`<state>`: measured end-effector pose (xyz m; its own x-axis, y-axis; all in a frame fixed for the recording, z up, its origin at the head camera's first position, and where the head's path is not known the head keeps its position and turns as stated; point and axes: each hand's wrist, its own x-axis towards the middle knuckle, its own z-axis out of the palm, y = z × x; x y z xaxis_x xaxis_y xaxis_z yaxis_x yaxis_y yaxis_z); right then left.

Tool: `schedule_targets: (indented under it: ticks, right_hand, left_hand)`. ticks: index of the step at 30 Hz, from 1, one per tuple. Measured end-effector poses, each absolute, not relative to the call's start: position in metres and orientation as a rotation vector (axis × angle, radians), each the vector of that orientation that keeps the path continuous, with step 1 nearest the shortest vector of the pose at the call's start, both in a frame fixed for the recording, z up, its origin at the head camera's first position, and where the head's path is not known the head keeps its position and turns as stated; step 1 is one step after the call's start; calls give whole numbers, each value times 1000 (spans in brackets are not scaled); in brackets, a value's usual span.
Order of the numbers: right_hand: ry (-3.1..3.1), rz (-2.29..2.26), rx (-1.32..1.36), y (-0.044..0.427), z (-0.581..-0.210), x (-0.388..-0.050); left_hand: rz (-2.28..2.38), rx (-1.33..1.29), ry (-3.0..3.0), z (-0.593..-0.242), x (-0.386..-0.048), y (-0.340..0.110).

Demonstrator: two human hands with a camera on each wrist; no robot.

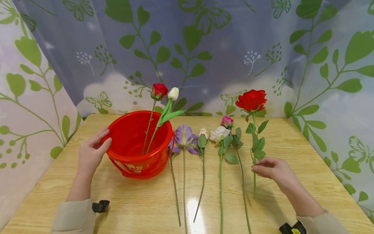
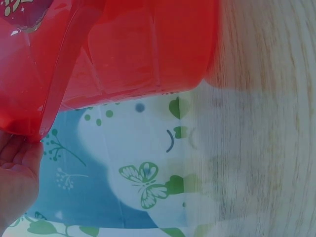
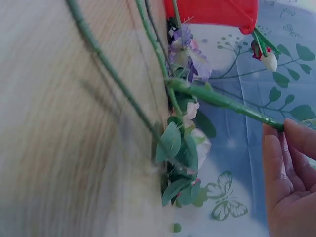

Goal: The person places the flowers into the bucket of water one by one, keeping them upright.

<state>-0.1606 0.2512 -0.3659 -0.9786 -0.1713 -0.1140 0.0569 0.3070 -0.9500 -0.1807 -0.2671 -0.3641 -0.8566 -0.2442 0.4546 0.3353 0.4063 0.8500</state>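
Observation:
My left hand (image 1: pixel 92 149) grips the left rim of a red plastic bucket (image 1: pixel 156 165) that stands on the table. Inside the bucket lean a small red rose (image 1: pixel 159 91) and a white tulip (image 1: pixel 173 94), their blooms above the rim. To the right, my right hand (image 1: pixel 276 172) pinches the green stem of a large red rose (image 1: pixel 252 100), held upright above the table. In the right wrist view, the lower end of that stem (image 3: pixel 222 101) sticks out from thumb and fingers. The left wrist view has the left hand (image 2: pixel 19 182) at the bucket's rim.
Between bucket and right hand lie several flowers on the wooden table (image 1: pixel 140 201): a purple flower (image 1: pixel 184 138), a pale rose (image 1: pixel 203 132), a white rose (image 1: pixel 219 134) and a pink rose (image 1: pixel 227 121). A patterned curtain (image 1: pixel 222 74) hangs behind the table.

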Motion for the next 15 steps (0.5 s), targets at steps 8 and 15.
schedule_targets:
  ticks: [8, 15]
  right_hand:
    - [2458, -1646, -119, 227, -362, -171]
    - [2458, -1666, -202, 205, -354, -181]
  left_hand:
    - [-1480, -68, -2138, -363, -181, -266]
    - [-1474, -76, -2129, -364, -181, -266]
